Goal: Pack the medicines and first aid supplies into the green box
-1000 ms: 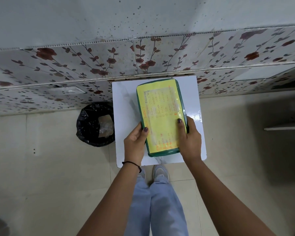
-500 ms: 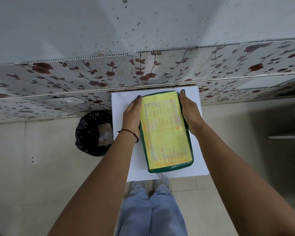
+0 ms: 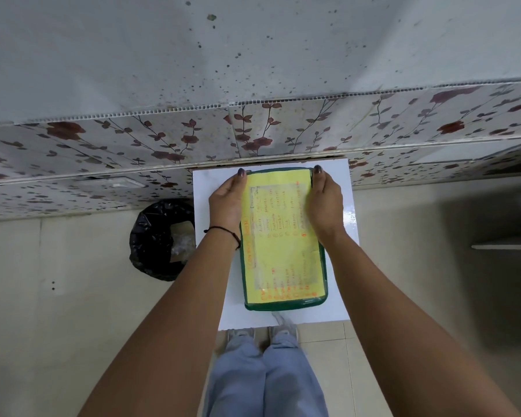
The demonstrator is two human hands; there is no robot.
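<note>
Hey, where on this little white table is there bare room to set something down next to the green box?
Table: a bare strip right of the box, behind the right hand; a narrower one on the left under the left hand; a sliver along the near edge. The middle is taken by the box.

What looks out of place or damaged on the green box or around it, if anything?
Little stands out. The green box lies closed on the white table, slightly askew to the table's edges. The left hand and right hand press its far sides. The yellow label looks faded and wrinkled. Nothing has spilled.
</note>
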